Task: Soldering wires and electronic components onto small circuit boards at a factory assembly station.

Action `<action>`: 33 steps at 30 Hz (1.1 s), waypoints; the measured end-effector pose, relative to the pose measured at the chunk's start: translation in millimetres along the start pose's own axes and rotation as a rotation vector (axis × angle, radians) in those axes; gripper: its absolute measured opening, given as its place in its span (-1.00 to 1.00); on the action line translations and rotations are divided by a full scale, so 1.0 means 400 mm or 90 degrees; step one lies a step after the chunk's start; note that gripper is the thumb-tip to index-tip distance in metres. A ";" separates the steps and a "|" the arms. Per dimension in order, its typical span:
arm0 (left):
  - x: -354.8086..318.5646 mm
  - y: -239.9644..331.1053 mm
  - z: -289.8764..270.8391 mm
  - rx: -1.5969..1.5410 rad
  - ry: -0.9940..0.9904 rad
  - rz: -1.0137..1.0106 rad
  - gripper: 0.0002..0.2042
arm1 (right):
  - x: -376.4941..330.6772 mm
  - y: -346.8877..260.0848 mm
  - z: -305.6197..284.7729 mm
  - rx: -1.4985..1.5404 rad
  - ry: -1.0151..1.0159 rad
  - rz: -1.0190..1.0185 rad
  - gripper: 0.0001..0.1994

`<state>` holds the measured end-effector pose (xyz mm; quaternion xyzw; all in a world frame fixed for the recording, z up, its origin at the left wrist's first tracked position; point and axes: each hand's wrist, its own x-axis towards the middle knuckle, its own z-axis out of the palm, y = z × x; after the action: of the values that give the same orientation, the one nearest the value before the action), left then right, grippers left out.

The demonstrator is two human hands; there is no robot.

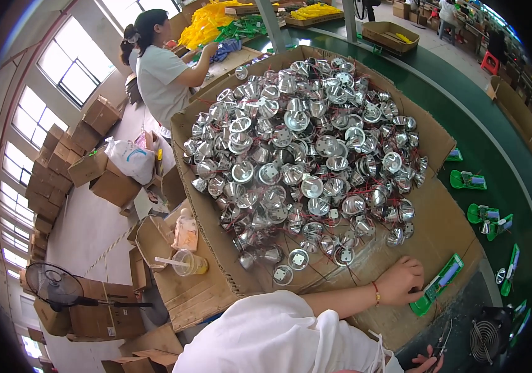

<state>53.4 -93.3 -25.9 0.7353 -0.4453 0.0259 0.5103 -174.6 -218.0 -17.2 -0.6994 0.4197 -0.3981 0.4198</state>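
My left hand (400, 281) lies on the cardboard with its fingers curled at the near end of a green plastic casing (438, 286). A pale blue cylinder, like a battery, sits inside that casing. Low in the picture, my right hand (426, 362) grips a thin pointed metal tool (443, 339); its exact kind is unclear. Beyond my left arm, a large open carton (213, 233) is heaped with shiny silver reflector cups (318, 206) trailing red wires. A few cups lie loose near my forearm.
Along the green conveyor (477, 133) to the right sit several green casings (468, 180). A small black fan (486, 339) stands near my right hand. At left, a drink cup (189, 263) rests on cardboard. A co-worker (165, 74) handles parts beside yellow pieces (210, 23).
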 end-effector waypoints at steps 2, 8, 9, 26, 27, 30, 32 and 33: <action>0.002 -0.004 0.006 -0.005 0.004 0.004 -0.82 | -0.002 -0.011 0.002 -0.002 -0.001 0.002 -0.55; -0.002 -0.001 -0.009 0.000 -0.007 0.007 -0.83 | -0.012 -0.013 0.006 -0.036 0.021 0.055 -0.42; -0.004 -0.002 -0.009 0.010 -0.010 0.007 -0.83 | -0.012 0.000 0.002 0.000 0.018 0.060 -0.43; -0.002 -0.006 -0.005 0.027 -0.039 0.010 -0.83 | -0.006 -0.016 -0.004 0.033 0.014 0.031 -0.50; -0.002 -0.005 -0.006 0.027 -0.035 0.012 -0.83 | -0.007 -0.013 -0.006 0.032 0.014 0.031 -0.50; -0.002 -0.005 -0.010 0.025 -0.031 0.013 -0.83 | -0.006 0.003 -0.010 -0.001 0.013 0.031 -0.53; -0.003 -0.002 -0.011 0.022 -0.031 0.011 -0.83 | -0.004 0.014 -0.008 0.065 0.003 0.002 -0.55; -0.002 -0.002 -0.011 0.023 -0.033 0.008 -0.83 | -0.005 0.013 -0.006 0.064 0.003 0.002 -0.55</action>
<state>55.3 -89.2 -24.8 0.7420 -0.4623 0.0184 0.4852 -178.9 -218.4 -21.5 -0.6757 0.4013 -0.4198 0.4540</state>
